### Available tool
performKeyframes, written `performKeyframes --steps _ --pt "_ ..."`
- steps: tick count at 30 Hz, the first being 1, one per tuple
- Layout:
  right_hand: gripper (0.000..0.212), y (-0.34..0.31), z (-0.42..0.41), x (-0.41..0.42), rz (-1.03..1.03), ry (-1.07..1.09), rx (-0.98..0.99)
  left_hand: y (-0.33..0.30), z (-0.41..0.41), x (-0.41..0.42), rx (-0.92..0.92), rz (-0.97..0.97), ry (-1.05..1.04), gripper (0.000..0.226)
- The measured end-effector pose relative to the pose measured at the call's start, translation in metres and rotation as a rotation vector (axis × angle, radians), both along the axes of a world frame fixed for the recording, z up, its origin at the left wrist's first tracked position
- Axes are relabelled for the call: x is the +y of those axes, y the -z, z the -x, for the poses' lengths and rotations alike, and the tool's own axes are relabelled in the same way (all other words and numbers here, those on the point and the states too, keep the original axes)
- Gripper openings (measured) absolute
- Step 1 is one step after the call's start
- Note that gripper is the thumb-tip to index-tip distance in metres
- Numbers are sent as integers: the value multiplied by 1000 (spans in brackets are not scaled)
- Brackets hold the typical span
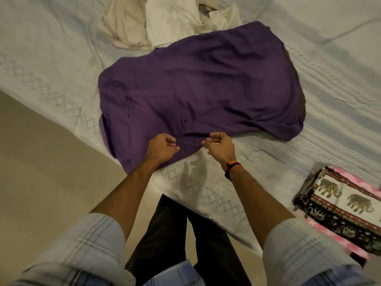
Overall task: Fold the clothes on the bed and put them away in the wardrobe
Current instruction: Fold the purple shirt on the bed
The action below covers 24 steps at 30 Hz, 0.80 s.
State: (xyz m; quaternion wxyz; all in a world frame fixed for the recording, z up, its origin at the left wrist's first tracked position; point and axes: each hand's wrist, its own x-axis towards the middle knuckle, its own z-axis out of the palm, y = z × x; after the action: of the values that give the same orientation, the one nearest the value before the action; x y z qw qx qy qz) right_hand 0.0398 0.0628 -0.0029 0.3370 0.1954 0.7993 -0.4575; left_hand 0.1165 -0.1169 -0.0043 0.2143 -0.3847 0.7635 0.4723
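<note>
A bedroom in a home, seen from above at the edge of a bed covered with a pale sheet bearing woven diamond borders. Loose laundry lies on it: a purple garment spread flat, a heap of cream and white clothes behind it, and a folded elephant-print cloth resting on pink fabric near the right edge. Plain beige flooring adjoins the bed, where a person stands in rolled shirt sleeves and dark trousers.
</note>
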Motion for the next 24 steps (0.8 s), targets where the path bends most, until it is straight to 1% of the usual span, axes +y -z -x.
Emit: performKeyframes --steps 2,7,10,15,18,21,24 --pt "36 -1 6 12 -4 -1 15 -2 14 8 9 8 44 26" --pt "30 -1 33 58 -36 88 52 -6 54 41 31 0 140 29" --pt "31 1 52 91 -60 112 59 -7 79 68 41 -8 195 28" --pt "29 4 84 140 -139 62 132 0 117 116 51 14 238 27" --pt "34 11 99 170 -278 -82 209 8 139 146 48 43 281 31" --pt "44 24 114 198 -504 -317 324 20 163 176 91 99 341 41" --pt "54 39 127 218 -674 -546 427 33 183 197 154 186 470 50"
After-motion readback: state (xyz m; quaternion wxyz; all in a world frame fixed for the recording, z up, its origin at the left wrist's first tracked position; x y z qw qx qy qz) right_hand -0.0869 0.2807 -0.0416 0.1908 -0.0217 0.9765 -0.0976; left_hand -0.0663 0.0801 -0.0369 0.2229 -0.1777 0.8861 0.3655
